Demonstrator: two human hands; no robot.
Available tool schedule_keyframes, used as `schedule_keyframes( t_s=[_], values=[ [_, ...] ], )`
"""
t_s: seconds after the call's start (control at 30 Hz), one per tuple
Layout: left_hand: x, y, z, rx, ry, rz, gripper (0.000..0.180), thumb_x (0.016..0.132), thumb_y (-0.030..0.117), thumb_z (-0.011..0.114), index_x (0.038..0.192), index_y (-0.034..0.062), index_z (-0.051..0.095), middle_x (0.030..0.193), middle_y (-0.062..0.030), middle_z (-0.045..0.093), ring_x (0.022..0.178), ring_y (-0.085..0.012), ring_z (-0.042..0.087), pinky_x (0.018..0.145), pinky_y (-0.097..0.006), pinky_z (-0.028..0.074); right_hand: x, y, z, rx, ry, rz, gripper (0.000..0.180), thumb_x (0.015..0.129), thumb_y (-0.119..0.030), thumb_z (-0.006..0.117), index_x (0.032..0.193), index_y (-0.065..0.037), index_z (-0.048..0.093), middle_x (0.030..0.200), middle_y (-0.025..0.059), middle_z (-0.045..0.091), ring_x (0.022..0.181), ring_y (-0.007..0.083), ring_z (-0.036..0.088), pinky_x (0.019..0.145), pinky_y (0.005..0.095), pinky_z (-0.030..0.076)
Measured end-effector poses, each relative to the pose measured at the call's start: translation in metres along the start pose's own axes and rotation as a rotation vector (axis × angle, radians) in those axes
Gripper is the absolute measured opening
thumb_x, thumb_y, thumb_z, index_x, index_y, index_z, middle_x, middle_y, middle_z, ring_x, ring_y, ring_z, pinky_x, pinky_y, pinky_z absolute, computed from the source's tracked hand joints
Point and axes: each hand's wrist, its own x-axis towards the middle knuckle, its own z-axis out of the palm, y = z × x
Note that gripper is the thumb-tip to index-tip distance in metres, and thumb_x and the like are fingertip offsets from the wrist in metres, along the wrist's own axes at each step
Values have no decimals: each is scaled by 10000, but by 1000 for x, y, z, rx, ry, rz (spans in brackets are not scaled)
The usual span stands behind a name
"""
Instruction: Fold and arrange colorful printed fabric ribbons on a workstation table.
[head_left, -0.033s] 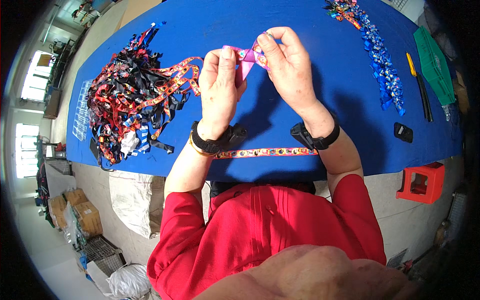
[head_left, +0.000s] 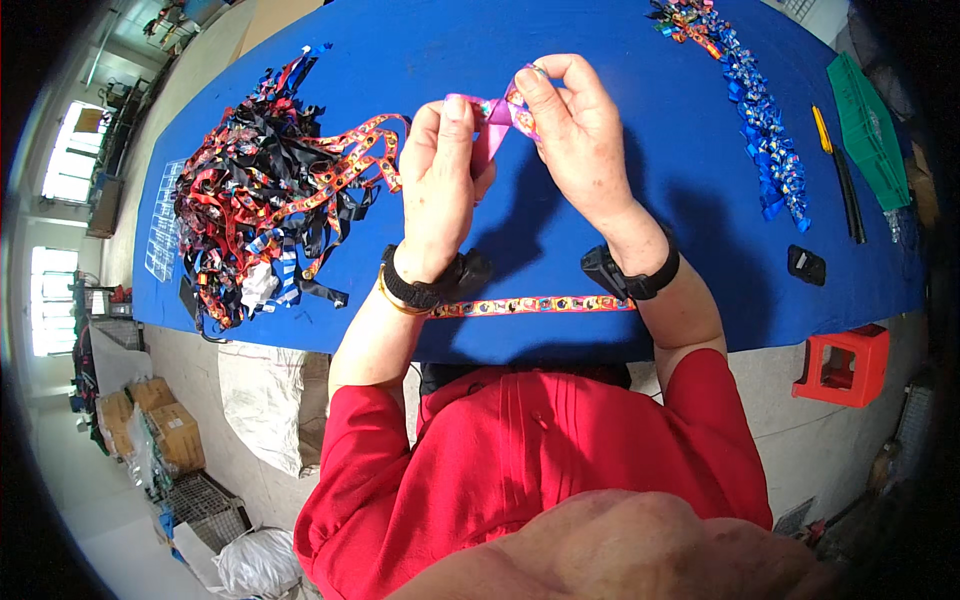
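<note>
Above the blue table, both of my hands hold a pink and purple printed ribbon (head_left: 486, 145) that crosses over itself between them. My left hand (head_left: 436, 190) pinches one side of it between thumb and fingers. The other side is gripped by my right hand (head_left: 585, 145), thumb on top, with a short printed piece showing below the thumb. A flat printed ribbon strip (head_left: 530, 304) lies across the table between my wrists. Left of my left hand is a tangled heap of ribbons (head_left: 250, 190), black, red and blue, with several yellow-red loops stretching toward that hand.
Bunched blue ribbons (head_left: 762, 130) lie in a long row at the right of the blue table (head_left: 680, 130). Beyond them are a yellow-and-black tool (head_left: 843, 180), a green basket (head_left: 868, 135) and a small black object (head_left: 806, 265). A red stool (head_left: 842, 368) stands beside the table.
My left hand has shifted very slightly to the right, toward my right hand, still pinching the ribbon. My right hand looks unmoved.
</note>
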Motion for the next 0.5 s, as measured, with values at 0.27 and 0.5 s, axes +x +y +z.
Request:
schedule_keyframes(
  t_s=[0.27,0.5],
  values=[
    [1,-3,-7,-68,-145,45,87,1028,158,564,1015,72,552,798,-10,610,518,-14,401,433,-190,292,1,-8,-6,106,-84,112,157,995,-162,626,1020,-14,581,835,17,655,758,38,582,632,211,473],
    [1,-4,-6,6,-67,59,104,1031,164,533,971,83,506,743,-5,561,483,-40,412,413,-202,312,-2,-8,-4,122,-98,141,146,973,-151,645,946,-10,619,846,9,644,768,48,587,685,220,505]
  ],
)
